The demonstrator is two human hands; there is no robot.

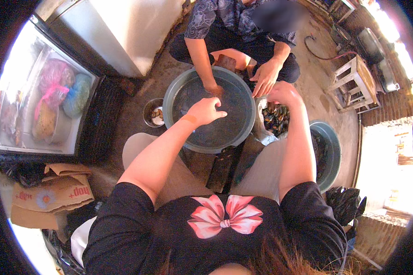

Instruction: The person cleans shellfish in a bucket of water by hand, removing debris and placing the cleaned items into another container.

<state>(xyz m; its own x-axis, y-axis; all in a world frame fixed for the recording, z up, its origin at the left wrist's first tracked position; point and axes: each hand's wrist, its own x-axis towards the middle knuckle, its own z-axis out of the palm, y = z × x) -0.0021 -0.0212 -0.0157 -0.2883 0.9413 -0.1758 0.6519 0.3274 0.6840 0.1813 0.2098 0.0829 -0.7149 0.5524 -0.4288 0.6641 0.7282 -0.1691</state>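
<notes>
A large grey-green plastic basin (168, 129) of dark water stands before me. Over it is my left hand (206, 111), thumb and fingers apart, with nothing in it. My right hand (283, 93) hangs above a pale sack (260, 127) of dark shells, seemingly mussels (277, 118), right of the basin; its fingertips are partly hidden, so I cannot tell what they hold. Across from me, a person (239, 31) crouches with one hand in the basin and the other near its rim, close to my right hand.
Left of the basin is a metal bowl (147, 115) with small pieces inside. A second basin (337, 158) stands beside my right leg. An open freezer (86, 130) holding bagged food and folded cardboard (55, 199) lie left. A wooden stool (361, 77) stands at the right.
</notes>
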